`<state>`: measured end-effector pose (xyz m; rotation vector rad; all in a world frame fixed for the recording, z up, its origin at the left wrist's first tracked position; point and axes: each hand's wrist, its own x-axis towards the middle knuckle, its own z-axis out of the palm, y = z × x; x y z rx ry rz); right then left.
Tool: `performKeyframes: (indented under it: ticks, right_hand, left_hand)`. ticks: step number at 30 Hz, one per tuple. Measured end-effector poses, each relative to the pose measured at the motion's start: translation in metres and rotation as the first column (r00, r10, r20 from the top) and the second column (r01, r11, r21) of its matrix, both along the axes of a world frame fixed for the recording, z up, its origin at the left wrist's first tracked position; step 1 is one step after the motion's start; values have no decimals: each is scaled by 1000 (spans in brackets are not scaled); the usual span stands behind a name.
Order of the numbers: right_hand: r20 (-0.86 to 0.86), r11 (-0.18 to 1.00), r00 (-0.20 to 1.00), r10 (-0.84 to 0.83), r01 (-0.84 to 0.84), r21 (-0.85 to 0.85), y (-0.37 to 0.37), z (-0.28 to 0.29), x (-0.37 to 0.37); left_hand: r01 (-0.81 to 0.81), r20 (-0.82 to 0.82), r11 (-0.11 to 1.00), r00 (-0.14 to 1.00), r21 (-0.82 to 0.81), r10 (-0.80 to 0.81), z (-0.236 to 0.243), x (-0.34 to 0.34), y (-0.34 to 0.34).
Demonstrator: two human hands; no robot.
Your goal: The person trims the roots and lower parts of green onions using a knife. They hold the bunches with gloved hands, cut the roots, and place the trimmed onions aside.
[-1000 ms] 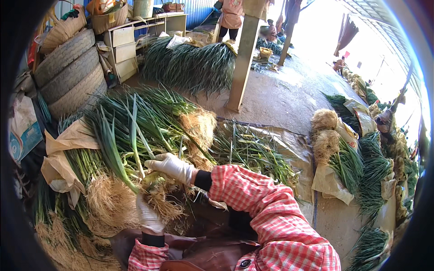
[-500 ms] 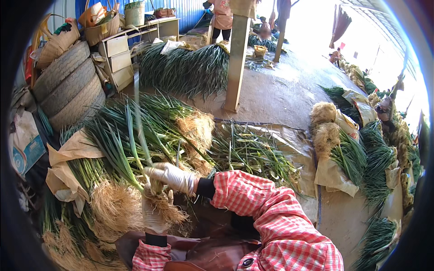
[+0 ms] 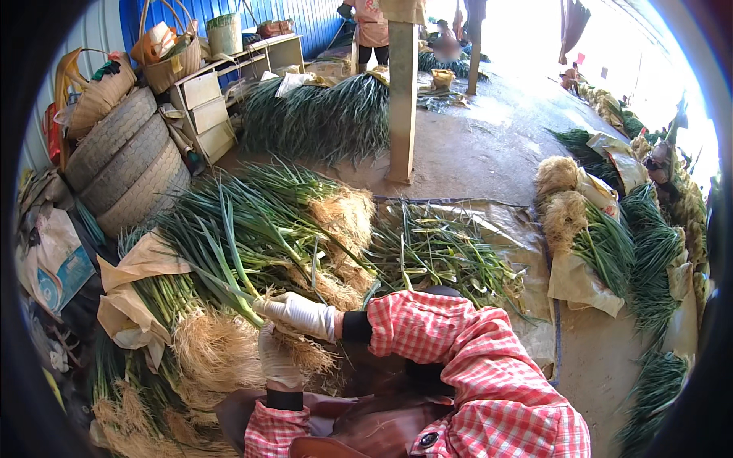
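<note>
Both my hands wear white gloves and meet over a few green onions (image 3: 243,294) with pale stems and long green leaves. My left hand (image 3: 278,360) is closed round their lower ends from below. Just above it, my right hand (image 3: 299,314) is closed on the stems, its fingertips partly hidden. Brown stringy roots (image 3: 307,353) hang out beside the gloves. To the left lies a bundle of green onions (image 3: 172,294) partly wrapped in tan paper (image 3: 130,309), its root mass (image 3: 210,343) turned towards me. Beyond my hands rests a larger heap of green onions (image 3: 267,206).
Loose green leaves and stalks (image 3: 443,252) cover a sheet (image 3: 527,298) ahead. Wrapped bundles (image 3: 599,244) line the right side. A post (image 3: 402,107) stands beyond, near another heap (image 3: 317,114). Stacked tyres (image 3: 126,164) and baskets (image 3: 99,91) are at left. A person (image 3: 372,30) stands far back.
A long pale strip that rose above my right hand is no longer there. My hands keep hold of the green onions. The whole view has shifted slightly.
</note>
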<state>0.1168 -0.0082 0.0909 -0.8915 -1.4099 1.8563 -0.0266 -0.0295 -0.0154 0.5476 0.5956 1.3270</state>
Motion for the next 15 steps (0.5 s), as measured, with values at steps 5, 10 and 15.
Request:
performKeyframes:
  ticks: [5,10,15]
  right_hand:
    - [142,883,990,9,-74,463,-17,18,25]
    - [332,949,926,-181,76,306,31,50,159]
    - [897,894,-265,-353,-378,240,44,28,224]
  left_hand:
    - [-160,-126,987,979,-6,158,74,5,-11]
    - [-118,71,985,991,126,110,64,9,-15]
    - [-80,293,997,953,2,76,36,10,13]
